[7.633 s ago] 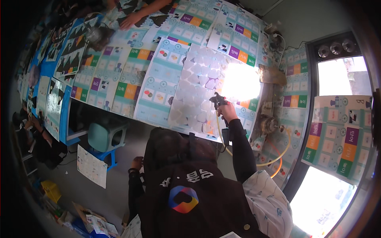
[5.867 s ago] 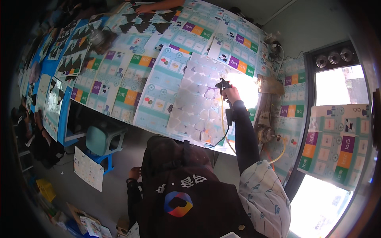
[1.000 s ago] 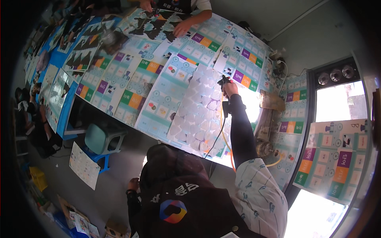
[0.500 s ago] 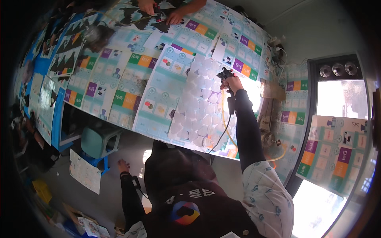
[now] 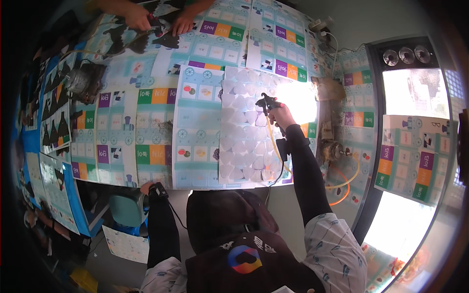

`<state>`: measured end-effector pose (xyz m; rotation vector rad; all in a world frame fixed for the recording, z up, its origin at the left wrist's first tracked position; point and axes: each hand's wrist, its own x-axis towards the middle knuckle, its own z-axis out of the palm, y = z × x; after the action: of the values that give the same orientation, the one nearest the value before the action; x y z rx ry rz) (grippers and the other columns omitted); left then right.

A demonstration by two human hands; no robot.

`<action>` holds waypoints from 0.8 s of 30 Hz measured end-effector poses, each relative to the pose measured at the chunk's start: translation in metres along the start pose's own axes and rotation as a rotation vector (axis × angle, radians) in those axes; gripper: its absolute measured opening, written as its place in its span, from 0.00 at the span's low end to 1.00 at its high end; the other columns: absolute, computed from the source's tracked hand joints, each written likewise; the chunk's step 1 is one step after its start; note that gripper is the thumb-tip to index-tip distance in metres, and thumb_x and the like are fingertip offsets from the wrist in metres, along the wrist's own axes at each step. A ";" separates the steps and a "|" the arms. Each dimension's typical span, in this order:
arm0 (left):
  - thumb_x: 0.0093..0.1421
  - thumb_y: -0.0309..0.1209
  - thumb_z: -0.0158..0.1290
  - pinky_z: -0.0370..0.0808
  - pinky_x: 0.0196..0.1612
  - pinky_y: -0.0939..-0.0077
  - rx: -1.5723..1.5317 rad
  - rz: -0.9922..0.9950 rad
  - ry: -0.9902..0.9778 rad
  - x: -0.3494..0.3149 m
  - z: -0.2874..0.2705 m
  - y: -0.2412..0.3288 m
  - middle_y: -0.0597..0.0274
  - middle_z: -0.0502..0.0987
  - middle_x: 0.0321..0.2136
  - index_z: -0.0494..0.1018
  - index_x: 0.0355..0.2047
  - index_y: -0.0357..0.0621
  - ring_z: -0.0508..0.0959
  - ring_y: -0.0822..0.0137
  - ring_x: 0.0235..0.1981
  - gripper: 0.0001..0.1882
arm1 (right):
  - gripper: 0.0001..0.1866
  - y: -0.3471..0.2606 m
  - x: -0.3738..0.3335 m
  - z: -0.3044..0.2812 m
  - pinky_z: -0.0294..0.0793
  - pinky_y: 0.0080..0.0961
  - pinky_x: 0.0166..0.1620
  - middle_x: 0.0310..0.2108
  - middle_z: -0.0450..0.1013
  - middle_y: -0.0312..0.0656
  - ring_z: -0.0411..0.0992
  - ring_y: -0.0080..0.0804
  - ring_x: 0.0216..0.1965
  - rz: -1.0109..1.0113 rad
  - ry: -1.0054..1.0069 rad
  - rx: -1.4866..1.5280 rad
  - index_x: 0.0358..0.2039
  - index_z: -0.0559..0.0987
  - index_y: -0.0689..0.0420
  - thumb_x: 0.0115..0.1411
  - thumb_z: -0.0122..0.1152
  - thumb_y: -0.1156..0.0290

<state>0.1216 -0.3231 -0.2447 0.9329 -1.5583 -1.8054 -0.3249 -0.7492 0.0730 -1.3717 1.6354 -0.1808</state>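
Note:
My right hand [image 5: 282, 116] is closed around a black spray gun [image 5: 267, 102], held over the right part of a sheet of pale pieces. A yellow hose [image 5: 271, 139] runs down from the gun. Beneath it, pale, rounded flat pieces [image 5: 235, 141] cover the sheet in close rows; strong light washes out their right side. My left hand [image 5: 146, 188] is at the table's front edge, left of my body, with a small black device strapped at the wrist. Its fingers are too small and partly hidden to read.
Printed paper sheets [image 5: 198, 122] cover the table. At the far left, another person's hands [image 5: 181, 23] work with a red-and-black tool over black cut-outs [image 5: 146, 41]. Metal pots [image 5: 333, 151] stand along the right edge. A green stool [image 5: 126, 210] sits below the left front edge.
My left hand has risen from beside my body to the table edge. The spray gun has shifted slightly left and down in view. The whole view has turned, and the other person's hands appear further left.

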 end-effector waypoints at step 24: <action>0.45 0.37 0.61 0.75 0.35 0.74 0.420 -0.863 0.981 -0.040 0.027 -0.016 0.57 0.79 0.24 0.79 0.29 0.41 0.80 0.65 0.28 0.13 | 0.05 0.016 -0.039 0.015 0.62 0.24 0.14 0.13 0.68 0.39 0.68 0.25 0.13 0.002 -0.076 0.035 0.17 0.72 0.62 0.47 0.49 0.76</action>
<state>0.1238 -0.2728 -0.2531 2.4829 -0.9005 -1.0507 -0.3287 -0.7047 0.0769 -1.3350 1.5637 -0.1532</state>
